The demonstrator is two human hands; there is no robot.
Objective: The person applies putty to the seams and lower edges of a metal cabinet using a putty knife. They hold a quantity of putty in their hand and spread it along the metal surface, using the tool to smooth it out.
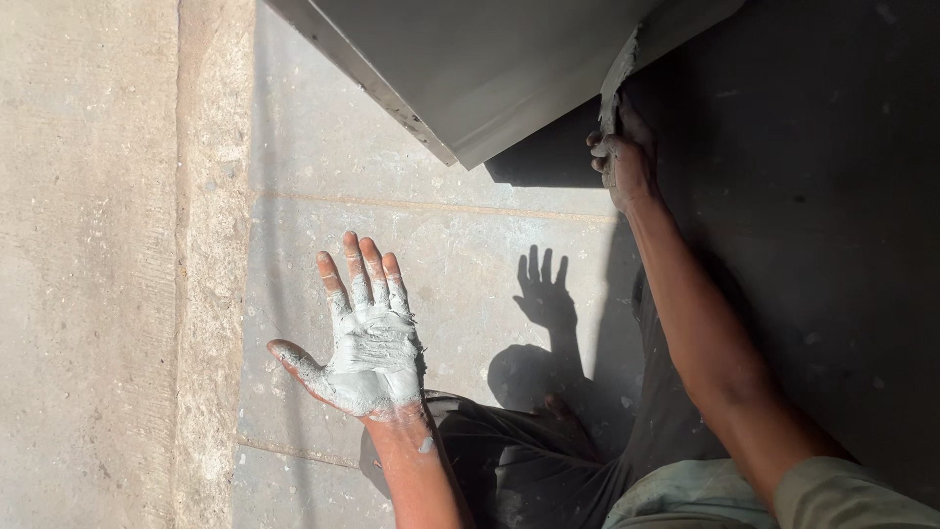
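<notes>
Grey wet mortar coats your left hand [367, 348] from the wrist to the fingertips, thick across the palm and thinner on the fingers [360, 279]. That hand is spread flat and wide, palm up toward the camera, all 5 digits apart and gripping nothing; it hovers over the sunlit floor slab [460, 245], and its shadow [546, 289] falls on the slab just to the right of it.

Your right hand [619, 162] reaches up and away from you, arm stretched out along the shaded side. Its fingers are curled around the edge of the large grey tile [490, 59], at the corner where the tile's rim carries a smear of mortar [617, 83]. The grip is closed on that edge, knuckles toward the camera; how far the fingertips wrap behind the tile you cannot tell from here.

The tile is at the top of the view, tilted, with 1 long edge running down toward its lower corner and casting a dark shadow onto the floor beneath it. It stands well apart from your left hand, and touches only the right.

To the left of the slab runs a rough concrete strip [211, 294] and beyond it a paler concrete surface [88, 264]. The right side of the floor lies in deep shade [832, 196]. Your bent knee in dark trousers [519, 460] shows at the bottom, between the 2 arms.
</notes>
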